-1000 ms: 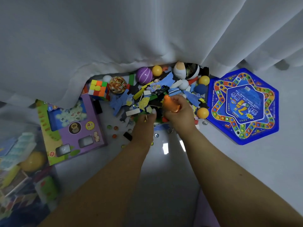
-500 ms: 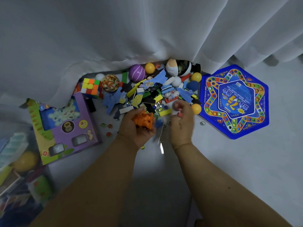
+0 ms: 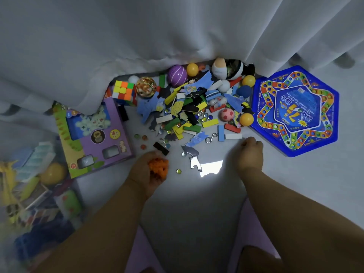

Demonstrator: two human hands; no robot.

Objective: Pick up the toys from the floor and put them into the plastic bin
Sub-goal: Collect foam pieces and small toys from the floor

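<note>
My left hand (image 3: pixel 146 174) is curled around an orange toy (image 3: pixel 159 168), cupped in the palm. My right hand (image 3: pixel 250 154) has its fingers bunched, though I cannot tell what they pinch, if anything. The toy pile (image 3: pixel 194 107) lies just ahead of both hands, and the plastic bin (image 3: pixel 33 194) sits off to my left hand's outer side

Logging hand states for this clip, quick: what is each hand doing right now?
Left hand: grips the orange toy.
Right hand: fingers curled; contents cannot be told.
</note>
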